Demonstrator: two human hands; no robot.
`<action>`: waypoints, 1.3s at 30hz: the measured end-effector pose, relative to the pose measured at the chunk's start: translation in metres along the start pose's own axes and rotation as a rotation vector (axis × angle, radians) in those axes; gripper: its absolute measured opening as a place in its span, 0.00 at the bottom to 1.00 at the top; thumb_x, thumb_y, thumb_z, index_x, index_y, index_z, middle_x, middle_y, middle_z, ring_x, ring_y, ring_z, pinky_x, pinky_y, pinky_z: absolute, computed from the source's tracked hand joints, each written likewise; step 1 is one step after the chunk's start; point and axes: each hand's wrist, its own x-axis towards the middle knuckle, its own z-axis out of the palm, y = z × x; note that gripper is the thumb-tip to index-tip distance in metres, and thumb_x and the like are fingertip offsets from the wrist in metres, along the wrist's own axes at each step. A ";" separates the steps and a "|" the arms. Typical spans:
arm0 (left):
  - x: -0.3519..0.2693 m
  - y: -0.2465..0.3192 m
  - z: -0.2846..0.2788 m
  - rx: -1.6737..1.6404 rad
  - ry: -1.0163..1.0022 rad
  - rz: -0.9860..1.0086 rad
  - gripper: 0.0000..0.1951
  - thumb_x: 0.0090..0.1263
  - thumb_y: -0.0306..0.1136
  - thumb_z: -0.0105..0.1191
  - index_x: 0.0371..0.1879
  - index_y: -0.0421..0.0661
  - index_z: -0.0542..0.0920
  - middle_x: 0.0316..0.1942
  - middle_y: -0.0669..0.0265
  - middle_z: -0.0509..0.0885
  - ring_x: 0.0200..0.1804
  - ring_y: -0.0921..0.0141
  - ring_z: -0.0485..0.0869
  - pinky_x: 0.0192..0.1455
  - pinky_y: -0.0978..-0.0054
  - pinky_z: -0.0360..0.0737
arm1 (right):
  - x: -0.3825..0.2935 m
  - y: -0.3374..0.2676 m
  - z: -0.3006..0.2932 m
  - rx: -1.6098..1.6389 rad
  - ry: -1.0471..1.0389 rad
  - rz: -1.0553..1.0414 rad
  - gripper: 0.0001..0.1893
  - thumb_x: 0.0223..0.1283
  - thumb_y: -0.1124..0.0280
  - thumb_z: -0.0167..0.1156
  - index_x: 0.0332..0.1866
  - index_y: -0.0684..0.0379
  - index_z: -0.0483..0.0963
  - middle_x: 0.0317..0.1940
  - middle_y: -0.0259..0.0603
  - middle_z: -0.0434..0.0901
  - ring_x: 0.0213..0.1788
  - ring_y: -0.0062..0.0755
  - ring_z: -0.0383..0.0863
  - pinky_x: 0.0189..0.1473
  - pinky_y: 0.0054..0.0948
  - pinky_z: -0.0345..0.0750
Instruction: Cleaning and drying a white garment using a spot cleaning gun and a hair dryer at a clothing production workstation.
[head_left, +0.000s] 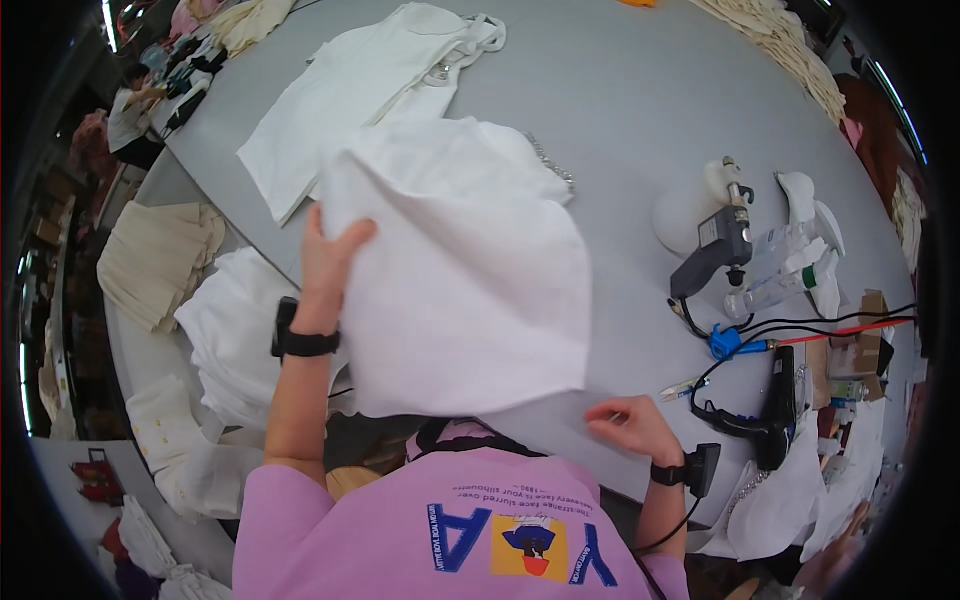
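A white fabric garment (472, 300) spreads across the table in front of me, one side lifted and creased. My left hand (330, 251) grips its left edge, thumb on the upper side and fingers partly behind the cloth. Silvery beaded trim (551, 161) shows at the garment's far right edge. My right hand (626, 427) is apart from the cloth, near the table's front edge, with its fingers curled. Whether something small sits between those fingers is unclear. Beyond the garment lies another white garment (352, 97) with straps.
At right are a handheld spray gun (716, 244), clear plastic bottles (772, 289), a blue connector (725, 343) with cables, and a black hair dryer (776, 420). White cloth (240, 337) and cream fabric pieces (157, 262) are piled at left. A person (131, 120) works far left.
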 end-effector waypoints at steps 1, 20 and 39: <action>0.006 0.008 -0.003 0.067 0.077 0.024 0.35 0.53 0.32 0.64 0.59 0.36 0.63 0.46 0.56 0.77 0.43 0.65 0.80 0.48 0.71 0.79 | -0.001 0.010 -0.010 0.052 0.208 0.025 0.11 0.53 0.74 0.64 0.41 0.65 0.79 0.31 0.38 0.82 0.33 0.22 0.80 0.35 0.21 0.77; -0.032 -0.056 0.096 0.326 -0.404 0.057 0.45 0.48 0.34 0.62 0.67 0.35 0.56 0.58 0.52 0.71 0.58 0.64 0.73 0.60 0.73 0.70 | 0.097 0.039 -0.086 0.160 1.228 -0.069 0.24 0.52 0.63 0.69 0.46 0.71 0.74 0.42 0.41 0.79 0.43 0.25 0.76 0.49 0.26 0.72; -0.032 -0.067 0.093 0.196 -0.377 0.177 0.44 0.47 0.31 0.61 0.66 0.33 0.56 0.56 0.55 0.74 0.56 0.69 0.75 0.59 0.75 0.71 | 0.007 -0.060 0.010 -0.077 0.598 -0.209 0.18 0.32 0.78 0.63 0.36 0.67 0.73 0.27 0.45 0.76 0.28 0.45 0.77 0.33 0.30 0.74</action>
